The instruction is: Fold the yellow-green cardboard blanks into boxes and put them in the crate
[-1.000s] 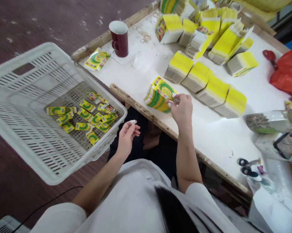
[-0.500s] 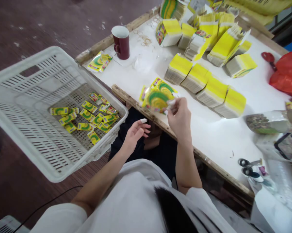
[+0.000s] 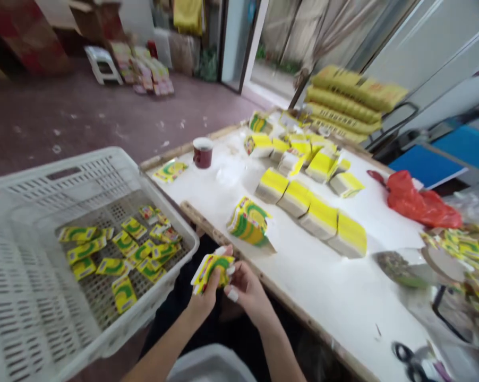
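Both my hands meet in front of my lap, just off the table's near edge. My left hand [image 3: 204, 298] and my right hand [image 3: 245, 289] are closed together on a small yellow-and-green printed packet [image 3: 211, 269], which sticks up between the fingers. A loose stack of the same packets [image 3: 248, 223] lies on the white table [image 3: 323, 281] just beyond my hands. To my left stands a white slotted plastic crate [image 3: 32, 212] with several folded packets [image 3: 116, 252] scattered on its floor.
Rows of yellow-topped packet bundles [image 3: 311, 209] cross the table's middle. A dark red mug [image 3: 202, 152] stands at the far left corner, a red plastic bag [image 3: 417, 202] at the right, scissors [image 3: 410, 356] near the front right. Yellow sacks [image 3: 351, 98] are piled beyond.
My right hand lifted a packet off the stack and brought it down to my left hand, which now grips it too. My head has tilted up, showing the room beyond.
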### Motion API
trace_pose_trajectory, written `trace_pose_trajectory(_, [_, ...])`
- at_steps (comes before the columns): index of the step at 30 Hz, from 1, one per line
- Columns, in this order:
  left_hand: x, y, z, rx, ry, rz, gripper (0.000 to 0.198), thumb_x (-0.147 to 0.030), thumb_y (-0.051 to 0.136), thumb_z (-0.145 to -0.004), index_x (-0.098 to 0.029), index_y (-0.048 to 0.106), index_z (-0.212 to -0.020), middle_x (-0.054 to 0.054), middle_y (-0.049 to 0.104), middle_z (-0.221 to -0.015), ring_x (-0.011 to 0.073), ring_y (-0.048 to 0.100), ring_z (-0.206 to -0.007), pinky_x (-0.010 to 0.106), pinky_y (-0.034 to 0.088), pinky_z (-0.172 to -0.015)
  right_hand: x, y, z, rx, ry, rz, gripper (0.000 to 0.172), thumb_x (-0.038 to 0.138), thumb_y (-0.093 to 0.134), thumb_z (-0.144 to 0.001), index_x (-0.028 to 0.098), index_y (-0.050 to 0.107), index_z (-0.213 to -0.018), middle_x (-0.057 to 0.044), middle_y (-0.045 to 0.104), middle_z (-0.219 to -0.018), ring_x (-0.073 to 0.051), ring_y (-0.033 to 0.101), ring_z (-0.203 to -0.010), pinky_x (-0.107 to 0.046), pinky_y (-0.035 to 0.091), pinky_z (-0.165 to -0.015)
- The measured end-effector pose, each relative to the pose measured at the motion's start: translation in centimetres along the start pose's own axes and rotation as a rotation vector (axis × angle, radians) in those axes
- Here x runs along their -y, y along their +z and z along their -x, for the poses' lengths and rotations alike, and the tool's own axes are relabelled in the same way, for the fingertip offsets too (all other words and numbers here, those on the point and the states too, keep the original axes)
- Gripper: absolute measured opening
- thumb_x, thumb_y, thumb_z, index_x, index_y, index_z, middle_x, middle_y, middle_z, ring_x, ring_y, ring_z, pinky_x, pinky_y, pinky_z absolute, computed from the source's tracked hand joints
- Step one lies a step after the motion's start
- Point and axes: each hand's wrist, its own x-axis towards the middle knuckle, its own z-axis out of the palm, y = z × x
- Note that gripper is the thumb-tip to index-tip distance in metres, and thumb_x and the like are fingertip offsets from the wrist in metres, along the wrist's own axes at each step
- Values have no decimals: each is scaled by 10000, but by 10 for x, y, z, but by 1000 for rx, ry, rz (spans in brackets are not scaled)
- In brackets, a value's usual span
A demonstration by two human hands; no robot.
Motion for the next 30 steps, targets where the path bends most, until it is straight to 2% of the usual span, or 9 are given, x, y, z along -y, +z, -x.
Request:
trace_pose_trajectory(3, [-8,3,-8,-98,-202,425,545,-713,733,-708,-179,731,-816,81,725,-768,296,719,-889,417,612,-841,-8,12,-4,84,-22,-20,496,424,896,-662,233,529,-936,34,544,-863,-118,497,-756,-247,395,-708])
trace_pose_trajectory(7, [-27,4,-13,-144,-240,708,526,-662,815,-626,-176,619,-672,-9,569,-627,153,586,-596,299,580,-633,-20,31,-2,98,-47,84,511,374,898,-642,235,518,-954,44,530,-862,-115,448,-741,-238,363,-660])
trace_pose_trajectory(9, [-24,3,-11,-134,-262,673,547,-665,811,-639,-175,567,-623,-24,522,-610,123,538,-561,272,556,-609,-25,35,-1,7,-56,191,465,304,873,-654,234,506,-930,48,530,-849,-117,440,-736,-241,367,-660])
trace_pose_trajectory(12, [-9,-2,-9,-124,-250,522,564,-669,850,-588,-166,648,-743,13,596,-699,161,602,-662,277,550,-652,-26,28,-2,-132,-102,266,394,276,819,-693,233,497,-916,55,520,-811,-114,431,-702,-242,369,-644])
trace_pose_trajectory(17, [-6,-8,-8,63,-143,402,713,-603,933,-480,-171,711,-1002,75,714,-910,213,665,-791,298,554,-706,-5,10,3,-123,-245,296,353,365,771,-762,227,556,-1005,23,553,-844,-144,506,-758,-269,446,-701])
trace_pose_trajectory(22, [-16,-13,-4,-62,-174,314,544,-414,992,-416,-173,710,-815,-6,702,-686,152,617,-621,244,508,-585,-2,18,13,-116,-194,427,196,319,694,-828,209,584,-948,1,608,-812,-160,558,-727,-287,476,-701])
trace_pose_trajectory(25, [-13,-14,-2,-73,-235,324,464,-493,953,-518,-172,717,-756,-3,708,-638,162,633,-583,263,523,-581,-7,17,12,-148,-206,432,195,390,629,-888,199,599,-859,-13,630,-756,-167,568,-675,-281,471,-645])
trace_pose_trajectory(27, [-12,-14,-3,-10,-272,383,497,-610,889,-582,-169,738,-754,35,740,-674,208,685,-622,320,565,-632,-4,8,11,-178,-230,440,237,422,590,-913,199,620,-838,-18,635,-728,-171,568,-643,-276,456,-599])
trace_pose_trajectory(30, [-16,-22,-12,80,-296,445,611,-767,773,-618,-175,771,-768,93,774,-725,292,742,-734,441,601,-770,15,-10,12,-216,-364,574,164,332,574,-921,217,673,-859,-22,654,-741,-184,591,-660,-281,459,-599])
